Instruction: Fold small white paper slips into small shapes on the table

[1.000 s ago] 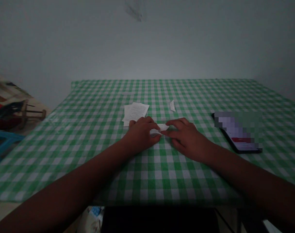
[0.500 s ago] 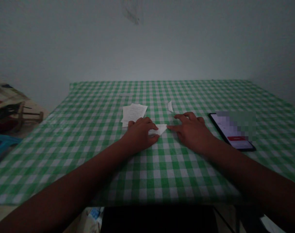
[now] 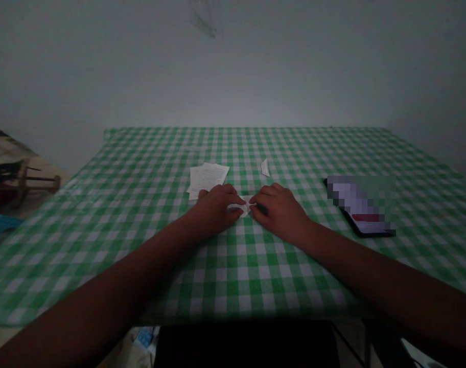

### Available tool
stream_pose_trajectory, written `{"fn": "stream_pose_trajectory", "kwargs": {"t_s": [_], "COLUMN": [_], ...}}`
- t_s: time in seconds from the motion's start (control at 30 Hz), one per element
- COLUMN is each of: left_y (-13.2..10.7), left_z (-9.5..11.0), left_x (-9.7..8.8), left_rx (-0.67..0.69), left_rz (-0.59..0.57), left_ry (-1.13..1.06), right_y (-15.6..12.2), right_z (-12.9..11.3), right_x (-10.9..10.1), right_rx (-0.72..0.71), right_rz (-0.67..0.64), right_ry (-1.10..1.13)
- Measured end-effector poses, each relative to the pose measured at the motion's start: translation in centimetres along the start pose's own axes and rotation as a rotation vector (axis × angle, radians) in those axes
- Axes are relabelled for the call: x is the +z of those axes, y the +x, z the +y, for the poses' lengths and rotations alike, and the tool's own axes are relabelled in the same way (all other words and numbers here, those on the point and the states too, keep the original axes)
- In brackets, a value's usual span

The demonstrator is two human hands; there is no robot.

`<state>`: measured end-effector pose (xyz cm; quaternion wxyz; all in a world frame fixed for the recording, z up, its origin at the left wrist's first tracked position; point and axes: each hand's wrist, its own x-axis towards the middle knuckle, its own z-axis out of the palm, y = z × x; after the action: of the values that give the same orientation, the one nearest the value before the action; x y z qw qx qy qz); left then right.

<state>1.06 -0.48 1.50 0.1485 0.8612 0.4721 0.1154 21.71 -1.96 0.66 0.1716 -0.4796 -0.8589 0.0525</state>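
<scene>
Between my two hands a small folded piece of printed paper [image 3: 243, 210] lies on the checked tablecloth. My left hand [image 3: 216, 208] grips its left part between thumb and forefinger. From the other side, my right hand [image 3: 278, 209] pinches the right end of the paper, its fingertips close to those of the left. Fingers hide much of the paper's outline. Just behind my left hand rests a small stack of printed sheets [image 3: 209, 178]. Farther back, a small folded paper piece [image 3: 265, 167] lies by itself.
A phone [image 3: 365, 225] with a lit, partly blurred screen lies to the right of my right hand. Green-and-white checked cloth [image 3: 233, 286] covers the table, which reaches to a plain wall [image 3: 233, 66]. A wooden frame [image 3: 37, 179] and a blue object [image 3: 1, 227] stand off the left side.
My right hand has moved left and its outstretched fingers have closed on the paper's right end. That pointed right end is now bent in. The left hand keeps its grip.
</scene>
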Motion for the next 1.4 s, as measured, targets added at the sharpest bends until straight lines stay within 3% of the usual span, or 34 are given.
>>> {"fn": "stream_pose_trajectory", "kwargs": {"t_s": [0.17,0.5,0.7,0.93,1.1,1.4], "left_y": [0.1,0.1,-0.3,-0.7,-0.5,-0.9], "left_z": [0.0,-0.2,-0.6,-1.2,-1.3,-1.6], "left_x": [0.1,0.1,-0.2,-0.8,-1.1,-1.7], "left_rx": [-0.018,0.000,0.070,0.148,0.161,0.312], "left_rz": [0.003,-0.012,-0.013,-0.087,-0.109,-0.162], "left_ry": [0.021,0.020,0.000,-0.006,0.012,0.077], "right_y": [0.3,-0.1,-0.4,-0.7,-1.2,-1.2], "right_z": [-0.1,-1.2,0.0,0.3,0.3,0.3], "right_x": [0.8,0.4,-0.1,-0.1,-0.6,-1.0], "right_rx": [0.049,0.065,-0.037,-0.271,-0.289,-0.311], "right_rz": [0.001,0.000,-0.010,-0.008,-0.068,-0.137], "right_ry": [0.029,-0.021,0.070,0.112,0.125,0.134]}}
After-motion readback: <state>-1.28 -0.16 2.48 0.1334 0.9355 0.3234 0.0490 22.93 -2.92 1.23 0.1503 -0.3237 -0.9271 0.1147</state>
